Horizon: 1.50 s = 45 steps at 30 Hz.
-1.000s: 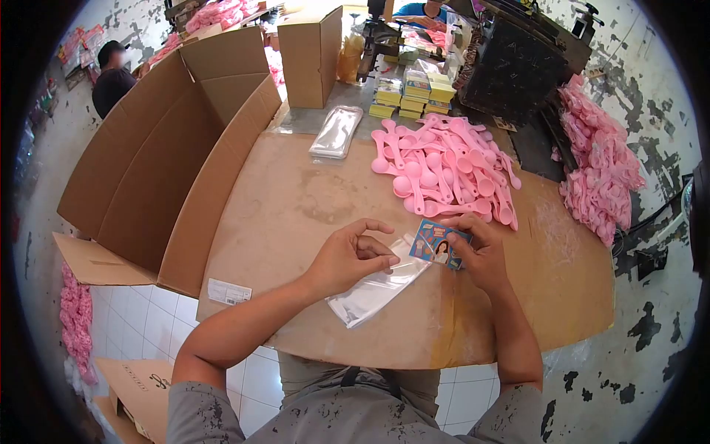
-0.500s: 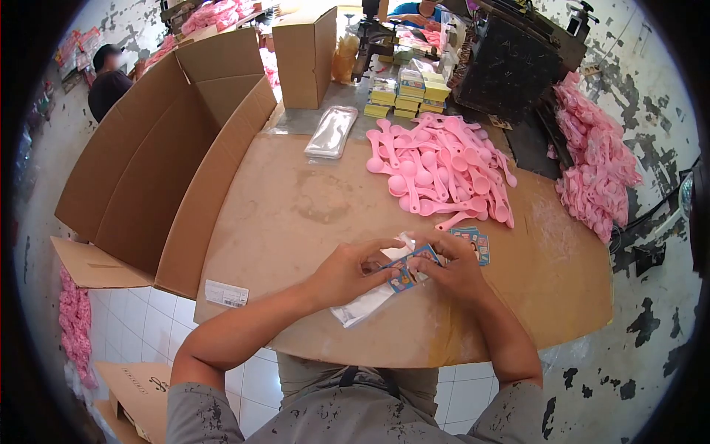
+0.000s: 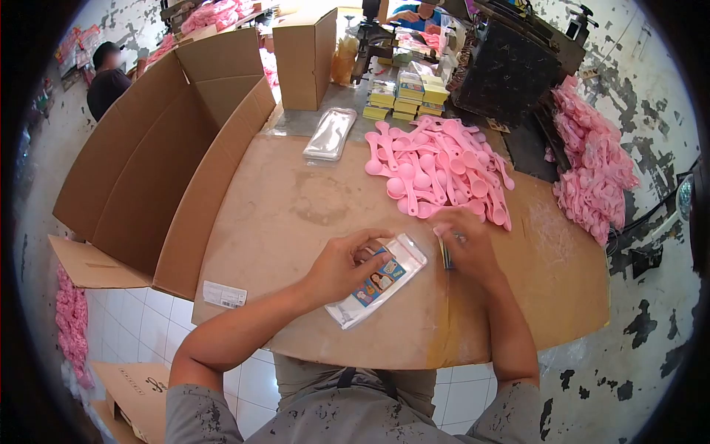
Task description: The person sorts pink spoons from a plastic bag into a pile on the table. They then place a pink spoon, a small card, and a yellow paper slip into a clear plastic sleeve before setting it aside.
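Note:
A clear plastic bag (image 3: 408,260) lies slanted on the cardboard-covered table in front of me. A blue printed card (image 3: 381,278) shows on the bag; I cannot tell whether it is inside. My left hand (image 3: 342,268) grips the bag's left side, its thumb over the card's edge. To the right, my right hand (image 3: 470,243) is at the near edge of a heap of pink plastic spoons (image 3: 436,169). Its fingers are curled together, and what they hold is mostly hidden. Under that hand, a small stack of cards (image 3: 447,255) is partly covered.
A large open carton (image 3: 126,163) stands at the left. Behind the spoons are a pack of clear bags (image 3: 330,135) and stacks of cards (image 3: 410,92). A black machine (image 3: 503,70) and bagged pink items (image 3: 592,163) stand right. Two other people are farther back.
My right hand has let go of the card and moved right toward the spoons and card stack. The card now lies flat along the bag, under my left thumb.

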### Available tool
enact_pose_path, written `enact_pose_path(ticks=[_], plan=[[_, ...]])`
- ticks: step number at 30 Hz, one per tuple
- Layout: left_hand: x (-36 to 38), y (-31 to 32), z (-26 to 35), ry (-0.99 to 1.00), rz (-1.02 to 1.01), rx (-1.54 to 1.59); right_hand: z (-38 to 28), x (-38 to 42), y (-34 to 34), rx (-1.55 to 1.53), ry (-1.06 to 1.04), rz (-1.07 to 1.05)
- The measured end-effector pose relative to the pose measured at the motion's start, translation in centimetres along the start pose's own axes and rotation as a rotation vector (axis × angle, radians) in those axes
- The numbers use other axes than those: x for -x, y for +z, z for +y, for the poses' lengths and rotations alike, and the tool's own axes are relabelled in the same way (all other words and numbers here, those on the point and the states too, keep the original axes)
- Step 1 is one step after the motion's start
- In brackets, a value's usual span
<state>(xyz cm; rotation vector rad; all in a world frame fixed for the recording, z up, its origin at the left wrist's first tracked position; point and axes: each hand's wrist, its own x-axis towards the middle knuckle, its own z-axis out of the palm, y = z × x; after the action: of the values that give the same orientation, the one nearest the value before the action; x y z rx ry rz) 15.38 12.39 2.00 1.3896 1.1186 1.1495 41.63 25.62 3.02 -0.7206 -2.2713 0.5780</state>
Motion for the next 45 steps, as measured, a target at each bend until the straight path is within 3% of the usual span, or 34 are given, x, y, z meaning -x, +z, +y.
enact_pose_path(ticks=[3, 9, 12, 15, 18, 21, 24, 27, 33, 39, 43, 45], plan=[[-0.4, 0.2, -1.0, -0.017, -0.003, 0.123, 1.8, -0.8, -0.2, 0.392, 0.019, 0.108], [-0.5, 0.1, -1.0, -0.060, -0.043, 0.227, 0.3, -1.2, -0.8, 0.546, -0.095, 0.091], [-0.3, -0.2, 0.5, -0.091, -0.014, 0.289, -1.1, -0.4, -1.4, 0.026, 0.046, 0.004], [-0.4, -0.2, 0.3, -0.074, 0.006, 0.246, -2.8, 0.5, -1.3, -0.251, 0.095, -0.046], [-0.3, -0.2, 0.1, -0.095, 0.012, 0.171, -4.7, 0.2, -1.3, -0.495, 0.255, 0.051], [-0.3, -0.1, -0.1, -0.090, 0.010, 0.162, -4.2, 0.2, -1.5, -0.255, 0.058, -0.033], [-0.1, -0.1, 0.2, -0.105, -0.012, 0.124, -4.4, 0.4, -1.3, -0.205, 0.038, -0.129], [0.2, 0.2, 0.5, -0.101, -0.041, 0.074, -5.6, 0.3, -0.7, -0.332, 0.189, -0.130], [0.5, 0.5, 0.6, -0.088, -0.051, 0.101, -6.4, -0.9, -1.8, -0.318, 0.150, -0.023], [0.5, 0.6, -0.1, -0.026, -0.092, 0.224, -7.0, -0.6, 0.4, -0.271, 0.172, -0.146], [0.4, 0.4, 0.1, -0.037, -0.156, 0.312, -9.1, -0.8, 3.1, -0.753, 0.011, -0.181], [0.4, -0.1, 0.5, -0.076, -0.214, 0.378, -9.8, -1.1, 3.1, -1.186, 0.095, -0.254]])
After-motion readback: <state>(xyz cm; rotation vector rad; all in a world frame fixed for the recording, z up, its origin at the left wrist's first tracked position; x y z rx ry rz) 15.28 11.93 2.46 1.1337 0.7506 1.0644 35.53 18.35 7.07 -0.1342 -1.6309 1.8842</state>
